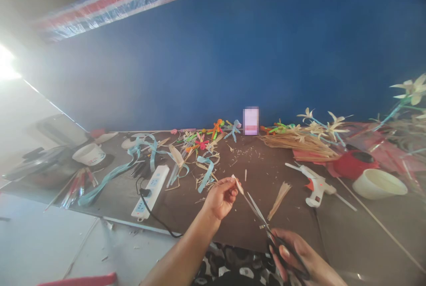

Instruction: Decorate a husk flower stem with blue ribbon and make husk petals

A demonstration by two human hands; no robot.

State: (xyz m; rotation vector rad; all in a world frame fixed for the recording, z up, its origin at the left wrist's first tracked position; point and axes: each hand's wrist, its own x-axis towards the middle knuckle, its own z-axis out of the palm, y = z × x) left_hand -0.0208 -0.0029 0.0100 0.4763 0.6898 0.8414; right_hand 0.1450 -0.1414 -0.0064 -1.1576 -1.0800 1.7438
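Observation:
Between thumb and fingertips, my left hand (221,197) pinches a small pale strip of dried husk (237,183) above the brown table. My right hand (289,250) grips scissors (258,210) by the black handles. Their blades are parted and point up and left, the tips close to the strip. To the right of the blades a bundle of dry husk strips (279,199) lies on the table. Small pale scraps are scattered around.
At left are a white power strip (151,193) with a black cord, blue ribbon (113,188) and a white bowl (89,155). Colourful craft flowers (203,142) lie at the back. To the right are a glue gun (317,184), a cream bowl (379,184) and pale flowers (336,122).

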